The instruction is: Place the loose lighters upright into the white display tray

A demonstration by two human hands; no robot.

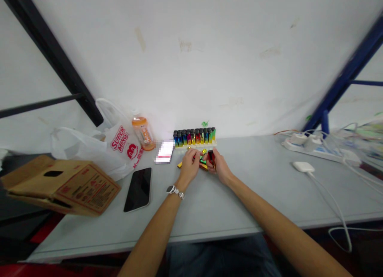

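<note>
Several lighters (194,137) with black tops stand upright in close rows on a pale tray (213,143) against the wall, coloured from blue through red and yellow to green. Just in front of them, my right hand (221,167) grips a dark red lighter (211,155), black end upward. My left hand (190,163) is beside it, fingers curled inward over a small pile of shiny gold and green pieces (204,165) that look like loose lighters. What its fingertips pinch, if anything, is hidden. A watch (172,189) circles my left wrist.
To the left are a phone (138,190), a cardboard box (86,187), a white plastic bag (116,149), an orange drink bottle (143,133) and a blurred-out white item (164,151). A power strip (323,149) and a white charger (303,167) with cables occupy the right.
</note>
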